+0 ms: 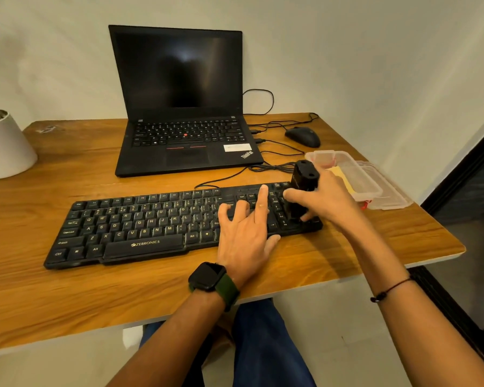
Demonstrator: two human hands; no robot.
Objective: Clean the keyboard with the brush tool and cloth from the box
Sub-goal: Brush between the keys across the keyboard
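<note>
Matt black plastic keyboard [179,224]; glossy wood-grain table [67,289]; clear plastic box [358,177].

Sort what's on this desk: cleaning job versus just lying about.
Job: black Zebronics keyboard; black block-shaped brush tool in right hand; clear plastic box; yellow cloth; left hand.
Lying about: black ThinkPad laptop; black mouse; white pot.
</note>
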